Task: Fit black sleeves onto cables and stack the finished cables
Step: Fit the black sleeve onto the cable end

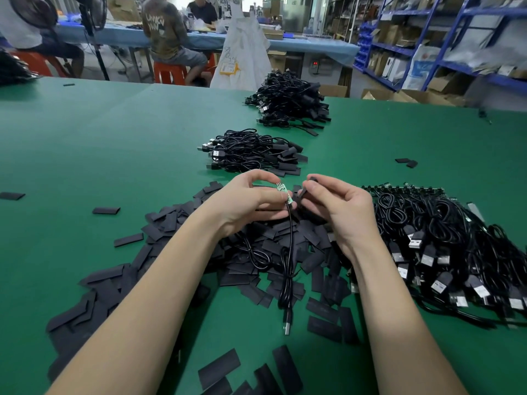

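two hands (251,199) (339,203), seemingly pinching parts

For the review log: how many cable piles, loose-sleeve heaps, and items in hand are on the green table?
Sleeved cable stacks: 2
Unsleeved cable pile: 1
Loose sleeve heap: 1
Cable with green board, left hand: 1
Black sleeve, right hand: 1
Total: 6

Matt blk sleeves (273,249); matt green tabletop (114,132).
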Motion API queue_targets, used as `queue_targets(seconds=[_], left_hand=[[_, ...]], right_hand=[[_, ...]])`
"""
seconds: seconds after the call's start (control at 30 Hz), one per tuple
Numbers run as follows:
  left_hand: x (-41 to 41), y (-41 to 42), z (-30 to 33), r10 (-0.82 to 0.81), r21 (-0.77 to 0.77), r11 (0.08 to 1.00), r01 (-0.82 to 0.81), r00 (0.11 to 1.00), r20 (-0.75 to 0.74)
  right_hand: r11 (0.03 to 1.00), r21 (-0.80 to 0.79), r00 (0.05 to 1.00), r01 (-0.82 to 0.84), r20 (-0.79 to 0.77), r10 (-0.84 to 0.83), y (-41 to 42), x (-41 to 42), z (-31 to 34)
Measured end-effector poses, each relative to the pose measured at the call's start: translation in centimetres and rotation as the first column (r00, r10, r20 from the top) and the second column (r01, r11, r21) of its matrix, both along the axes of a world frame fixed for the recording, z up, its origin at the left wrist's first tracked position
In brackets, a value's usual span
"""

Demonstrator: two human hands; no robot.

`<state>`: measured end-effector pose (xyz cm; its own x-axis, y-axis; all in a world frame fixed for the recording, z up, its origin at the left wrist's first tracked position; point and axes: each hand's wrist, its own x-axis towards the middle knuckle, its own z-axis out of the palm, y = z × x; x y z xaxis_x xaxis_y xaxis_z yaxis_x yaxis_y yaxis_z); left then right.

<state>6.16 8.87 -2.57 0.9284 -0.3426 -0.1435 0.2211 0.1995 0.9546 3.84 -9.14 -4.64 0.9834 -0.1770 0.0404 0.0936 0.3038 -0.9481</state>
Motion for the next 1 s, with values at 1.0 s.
queue_targets(seconds=[1.0], left_hand=[[-0.6,-1.2,0.2,-0.198,-0.119,0.976,0.184,0.973,-0.118]], right_hand=[[0.947,0.296,0.992,-0.127,0.059,0.115,-0.3,-0.5,0.7]])
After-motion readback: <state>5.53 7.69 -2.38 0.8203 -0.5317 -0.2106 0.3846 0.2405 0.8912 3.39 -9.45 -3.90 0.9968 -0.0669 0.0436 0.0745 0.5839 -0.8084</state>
